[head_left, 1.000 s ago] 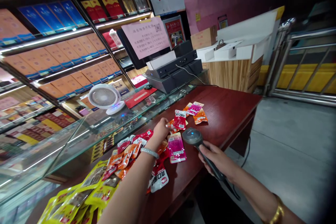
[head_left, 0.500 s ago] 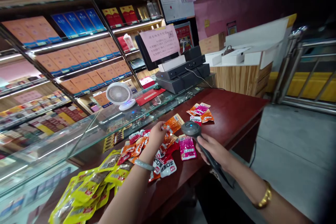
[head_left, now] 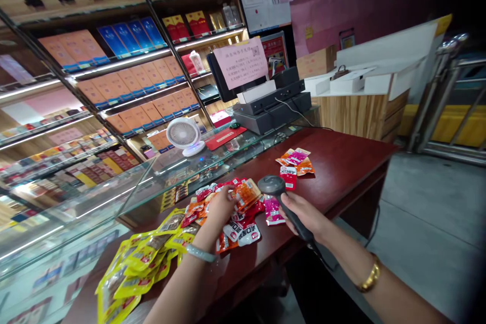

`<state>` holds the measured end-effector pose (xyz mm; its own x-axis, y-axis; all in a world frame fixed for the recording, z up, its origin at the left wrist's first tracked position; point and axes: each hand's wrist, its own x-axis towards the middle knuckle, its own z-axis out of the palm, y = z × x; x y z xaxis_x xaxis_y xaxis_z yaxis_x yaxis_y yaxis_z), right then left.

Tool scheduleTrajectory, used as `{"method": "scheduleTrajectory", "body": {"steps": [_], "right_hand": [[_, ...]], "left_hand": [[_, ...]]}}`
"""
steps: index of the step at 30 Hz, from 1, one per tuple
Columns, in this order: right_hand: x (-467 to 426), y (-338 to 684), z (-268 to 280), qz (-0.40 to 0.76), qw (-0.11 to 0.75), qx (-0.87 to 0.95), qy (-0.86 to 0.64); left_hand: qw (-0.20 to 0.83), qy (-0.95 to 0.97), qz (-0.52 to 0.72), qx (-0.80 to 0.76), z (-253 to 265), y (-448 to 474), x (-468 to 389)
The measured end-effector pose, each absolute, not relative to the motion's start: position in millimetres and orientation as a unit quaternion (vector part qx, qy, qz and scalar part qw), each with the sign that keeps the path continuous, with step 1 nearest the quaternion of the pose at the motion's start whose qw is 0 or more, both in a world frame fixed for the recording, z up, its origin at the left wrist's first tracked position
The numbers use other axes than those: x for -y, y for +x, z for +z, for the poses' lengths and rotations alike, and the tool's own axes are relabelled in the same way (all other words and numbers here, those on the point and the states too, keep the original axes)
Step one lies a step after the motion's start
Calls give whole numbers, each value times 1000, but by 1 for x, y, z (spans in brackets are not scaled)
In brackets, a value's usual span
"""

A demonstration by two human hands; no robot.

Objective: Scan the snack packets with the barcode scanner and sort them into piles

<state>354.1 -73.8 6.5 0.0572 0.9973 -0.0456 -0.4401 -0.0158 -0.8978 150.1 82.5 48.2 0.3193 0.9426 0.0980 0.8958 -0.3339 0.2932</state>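
My right hand point(head_left: 304, 215) is wrapped round the handle of a dark grey barcode scanner point(head_left: 271, 186), whose head hangs over the right end of the packet pile. My left hand point(head_left: 222, 206) has its fingers closed at the left edge of an orange snack packet point(head_left: 246, 195), low over the pile; the fingertips are partly hidden. Red and white packets point(head_left: 248, 235) lie just below it. A magenta packet point(head_left: 272, 211) lies flat under the scanner, partly covered by it. Yellow snack bags point(head_left: 140, 258) are heaped to the left of my left forearm.
A small group of packets point(head_left: 296, 162) lies farther back on the dark red table point(head_left: 349, 154). Behind stand a glass counter point(head_left: 152, 174), a white fan point(head_left: 185, 136) and a monitor with a pink sign point(head_left: 241, 66). A metal railing point(head_left: 440, 96) is at the right.
My left hand has come down and left with the orange packet, from beside the scanner head to the pile. The red and white packet at the back shows more fully. The whole view has shifted slightly.
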Motion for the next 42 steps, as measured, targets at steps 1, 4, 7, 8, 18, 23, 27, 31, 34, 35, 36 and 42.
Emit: {"method": "scheduleTrajectory", "body": {"steps": [1,4,7,8,18,23,27,31,34,35,36,42], "right_hand": [[77,354,4,589,606,353,-401],[87,358,-3,577,600,374,-409],[97,367,-11,568,602,369,-422],[100,371,-13,567,606,356,-430],[125,408,-27,531,650,272,-471],[133,417,-31,521,657,265,-477],[132,419,-27,520,650,277,-480],[123,415,-20,530,642,299,-467],[117,409,-16,552,629,317,-445],[115,407,-15,559,625,323,-439],[113,404,-14,566,620,327,-433],[104,396,-18,593,603,344,-408]], "left_hand": [[58,806,104,-580,50,147,-83],[-68,795,78,-597,53,145,-83],[-123,800,121,-575,51,163,-79],[-116,809,134,-560,49,173,-77],[-21,875,75,-477,13,304,-68],[-6,862,54,-504,4,327,-81],[80,838,107,-529,9,322,-85],[109,832,169,-518,13,306,-84],[123,826,201,-513,12,293,-85],[125,823,207,-514,12,290,-86],[124,821,211,-516,11,286,-86],[97,813,186,-543,14,269,-92]]}}
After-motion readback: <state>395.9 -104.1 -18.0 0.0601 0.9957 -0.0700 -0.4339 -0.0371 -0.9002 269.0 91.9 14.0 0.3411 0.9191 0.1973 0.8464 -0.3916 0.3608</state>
